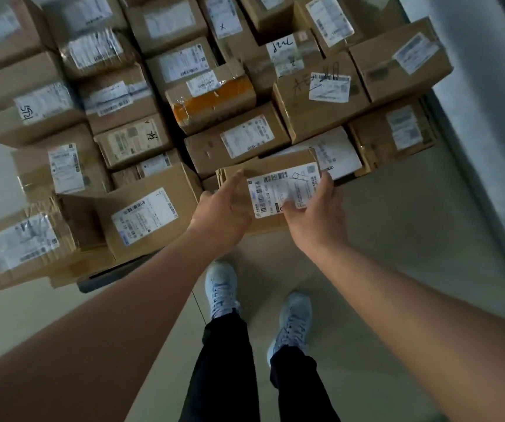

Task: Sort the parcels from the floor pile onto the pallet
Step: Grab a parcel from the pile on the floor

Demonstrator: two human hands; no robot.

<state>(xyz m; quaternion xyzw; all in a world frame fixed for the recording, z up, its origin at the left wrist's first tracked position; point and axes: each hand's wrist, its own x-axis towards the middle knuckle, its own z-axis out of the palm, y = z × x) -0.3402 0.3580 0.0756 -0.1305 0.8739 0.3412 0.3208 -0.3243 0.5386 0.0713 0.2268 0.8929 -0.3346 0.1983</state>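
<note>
Both hands are on it: the small flat brown cardboard parcel with the white barcode label [278, 190] is held between them just this side of the stack, at about twelve o'clock from the person's pale blue trainers [221, 289]. The left hand [225, 208] cups the parcel's nine o'clock end, fingers loosely curled along that edge with the thumb up on top; the right hand [316, 208] pinches the three o'clock end, thumb pressed down on the label and fingers tucked round the far corner. The parcel's long axis runs nine to three, straight across the body, tilted slightly up at the three o'clock end. Beyond it, from ten round to two o'clock, lies the packed spread of labelled brown cardboard boxes [141, 141], one with orange tape [214, 100] at twelve. A dark edge of what looks like the pallet [114, 274] peeps out beneath the boxes at eight o'clock. Neither hand is nearer; they share the load evenly. I'd judge the move ahead is a push toward twelve, into the gap beside the white flat packet [336, 153] at one o'clock.
</note>
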